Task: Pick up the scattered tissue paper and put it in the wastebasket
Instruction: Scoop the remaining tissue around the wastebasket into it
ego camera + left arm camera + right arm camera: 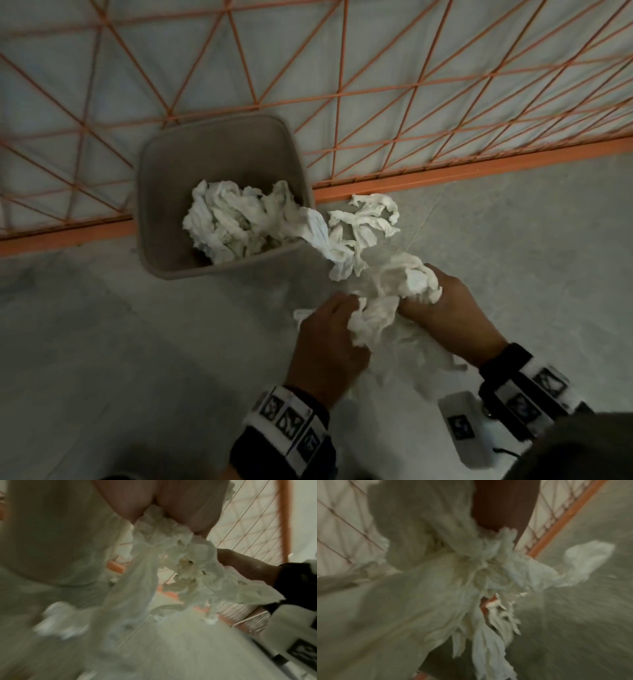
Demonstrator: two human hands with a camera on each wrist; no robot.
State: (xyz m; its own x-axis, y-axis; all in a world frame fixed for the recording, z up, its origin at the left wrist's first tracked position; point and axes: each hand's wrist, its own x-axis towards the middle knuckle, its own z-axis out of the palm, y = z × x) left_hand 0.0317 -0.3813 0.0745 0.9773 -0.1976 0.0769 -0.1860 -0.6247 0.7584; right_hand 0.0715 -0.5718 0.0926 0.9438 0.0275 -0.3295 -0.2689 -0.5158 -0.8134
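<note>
In the wastebasket (150, 192) lies crumpled tissue (233, 219); both hands (383, 318) grip more.

An orange wire fence (342, 85) with crossing diagonal wires stands on a grey floor (102, 342), with pale sheeting behind it.

**Floor and what rests on it**

Support surface: pale grey tiled floor (513, 257), faint joint lines visible. Standing on it: tan square wastebasket (219, 164), set against an orange wire-grid fence (411, 102) whose bottom rail meets the floor. Lying on the tiles just right of the basket: a loose crumpled tissue (370, 219). Another strip of tissue (318, 236) drapes over the basket's right rim toward the floor. Whether its end touches the tiles cannot be told.
</note>
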